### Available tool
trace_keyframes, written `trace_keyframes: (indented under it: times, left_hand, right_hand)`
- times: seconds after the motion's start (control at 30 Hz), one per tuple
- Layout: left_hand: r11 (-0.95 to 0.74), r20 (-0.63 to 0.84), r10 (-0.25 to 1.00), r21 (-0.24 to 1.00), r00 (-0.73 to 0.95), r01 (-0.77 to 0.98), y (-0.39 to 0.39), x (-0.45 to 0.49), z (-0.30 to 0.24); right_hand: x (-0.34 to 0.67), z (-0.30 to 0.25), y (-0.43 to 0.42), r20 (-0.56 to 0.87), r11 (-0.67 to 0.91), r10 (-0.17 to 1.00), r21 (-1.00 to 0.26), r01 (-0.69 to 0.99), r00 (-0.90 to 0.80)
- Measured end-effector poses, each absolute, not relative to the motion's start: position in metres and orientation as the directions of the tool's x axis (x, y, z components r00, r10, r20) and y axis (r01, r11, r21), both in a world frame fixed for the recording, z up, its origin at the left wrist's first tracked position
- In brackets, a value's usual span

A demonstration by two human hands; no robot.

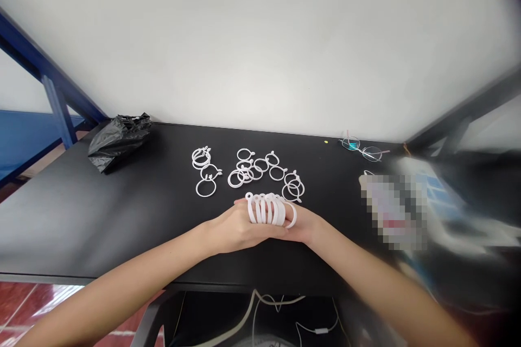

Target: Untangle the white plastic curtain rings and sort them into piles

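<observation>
The left hand (234, 230) and right hand (303, 223) meet above the near part of the black tabletop (171, 219), with a row of white curtain rings (269, 211) between them, eyelets up. The left grip is closed on the row; the right fingers are mostly hidden, so I cannot tell that grip's state. Loose rings (236, 186) lie beyond, some overlapping, between a black plastic bag (122, 140) and wire-framed eyeglasses (360, 150).
</observation>
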State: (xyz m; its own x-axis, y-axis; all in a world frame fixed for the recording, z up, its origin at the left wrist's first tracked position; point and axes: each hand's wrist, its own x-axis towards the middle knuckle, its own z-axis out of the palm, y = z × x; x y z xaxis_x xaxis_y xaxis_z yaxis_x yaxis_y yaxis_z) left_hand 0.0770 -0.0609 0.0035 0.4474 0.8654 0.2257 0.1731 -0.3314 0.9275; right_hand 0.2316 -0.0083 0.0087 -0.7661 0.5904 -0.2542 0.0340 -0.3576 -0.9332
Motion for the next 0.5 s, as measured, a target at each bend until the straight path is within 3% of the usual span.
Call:
trace_keyframes:
  times: [0.13, 0.23, 0.5]
  left_hand:
    - [-0.597, 0.377, 0.729, 0.758, 0.572, 0.261, -0.059, 0.0749, 0.0034]
    - [-0.643, 0.426, 0.722, 0.705, 0.545, 0.3, -0.0581, 0.0759, 0.0042]
    - [-0.445, 0.367, 0.87, 0.872, 0.33, 0.203, -0.0553, 0.0781, 0.0087]
  right_hand:
    - [0.2339, 0.0083, -0.0049, -0.304, -0.661, 0.359, -0.75, -0.01, -0.882]
    - [0.2355, 0.0098, -0.0027, -0.292, -0.667, 0.411, -0.742, -0.067, -0.863]
    - [0.235, 0.0166, -0.0063, -0.197, -0.515, 0.608, -0.835, -0.193, -0.769]
